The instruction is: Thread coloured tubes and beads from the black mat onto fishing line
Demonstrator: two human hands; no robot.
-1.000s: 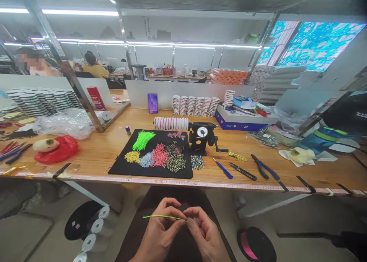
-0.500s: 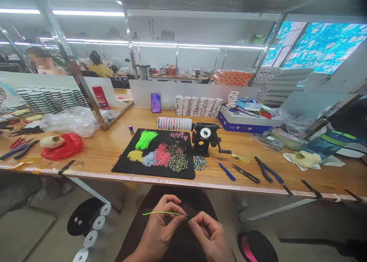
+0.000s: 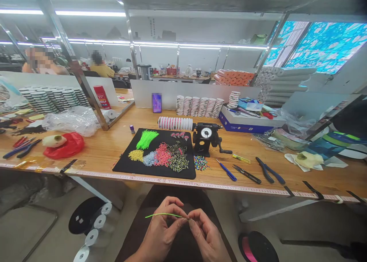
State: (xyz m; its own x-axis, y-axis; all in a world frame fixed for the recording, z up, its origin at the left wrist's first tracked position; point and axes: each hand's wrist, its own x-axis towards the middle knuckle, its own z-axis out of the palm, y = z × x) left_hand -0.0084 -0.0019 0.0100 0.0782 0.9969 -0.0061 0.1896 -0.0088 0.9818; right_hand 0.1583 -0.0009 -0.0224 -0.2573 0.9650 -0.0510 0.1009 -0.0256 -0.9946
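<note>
Over my lap, below the table edge, my left hand (image 3: 164,229) pinches a thin green strand (image 3: 163,214) between thumb and fingers. The strand's free end points left, across the fingers. Close against its right end, my right hand (image 3: 208,233) is closed, thumb and index fingertip together at the left fingertips; what it holds is too small to make out. On the table ahead lies a black mat (image 3: 126,169) bearing similar green strands (image 3: 146,139), yellow beads (image 3: 135,155), pale blue pieces (image 3: 149,159), red pieces (image 3: 163,155) and dark patterned pieces (image 3: 178,160).
Behind the mat's right side stands a black hand-cranked winder (image 3: 205,135) with white rings. Mixed beads (image 3: 201,163), a blue pen (image 3: 226,170), tweezers (image 3: 246,174) and pliers (image 3: 269,171) lie to the right. A red bag (image 3: 69,146) is left. Two people sit in the background.
My right hand has moved slightly left, so the fingertips of both hands now meet at the strand's right end. The view has shifted slightly.
</note>
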